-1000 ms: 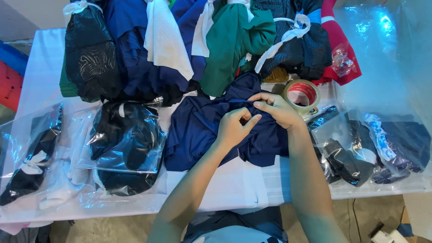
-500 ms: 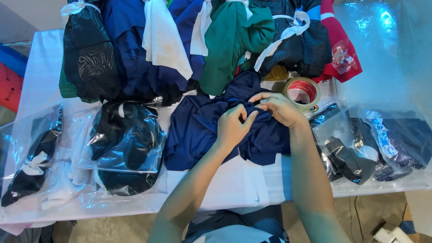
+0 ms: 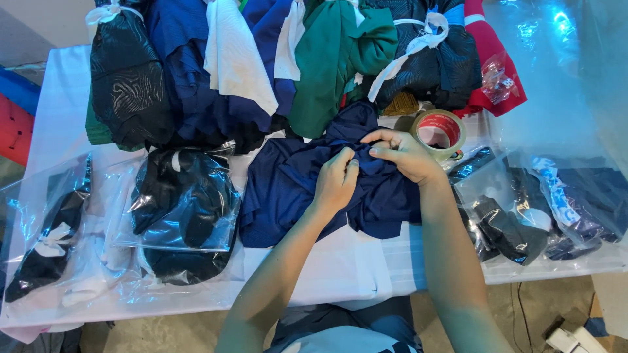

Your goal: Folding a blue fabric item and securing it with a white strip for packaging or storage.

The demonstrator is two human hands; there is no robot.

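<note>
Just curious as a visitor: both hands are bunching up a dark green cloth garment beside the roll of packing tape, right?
Not quite: the head view shows the cloth garment is navy blue, not green. Both the left hand and right hand do bunch it beside the roll of packing tape.

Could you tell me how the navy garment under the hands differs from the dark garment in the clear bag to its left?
The navy garment lies loose and unbagged on the white table; the bagged dark garment is sealed in shiny clear plastic. Both the left hand and right hand pinch the navy garment; nothing touches the bagged one. Both are dark fabric, crumpled.
</note>
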